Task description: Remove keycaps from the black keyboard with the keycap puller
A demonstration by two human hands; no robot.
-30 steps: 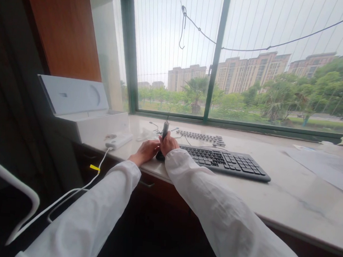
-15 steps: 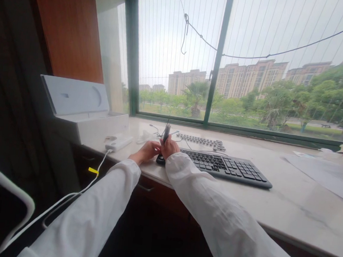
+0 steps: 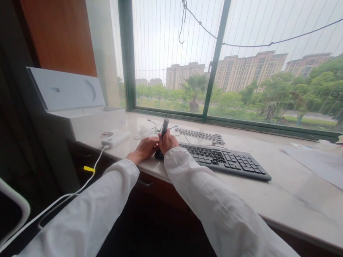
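Note:
In the head view, my right hand (image 3: 168,142) is closed around a slim dark tool (image 3: 165,126) standing upright. A lighter upper part and a thin, wire-like tip show above the fingers. Close against it, my left hand (image 3: 148,147) has its fingers bent together at the left end of the black keyboard (image 3: 240,165); what they hold, if anything, is hidden. Some keys at the keyboard's left and middle look stripped of their caps. Behind it, loose keycaps (image 3: 199,135) lie in rows on the pale marbled counter (image 3: 297,203).
An open white box (image 3: 97,120) stands at the left, with a white power strip (image 3: 115,138) and its white cable (image 3: 96,162) in front. Thin cables (image 3: 155,126) lie behind my hands. Papers (image 3: 327,168) lie at the right. A window runs along the back.
The view has tilted down slightly, so the scene sits a little higher and further left at the left side. Both hands keep nearly the same place and grip by the keyboard.

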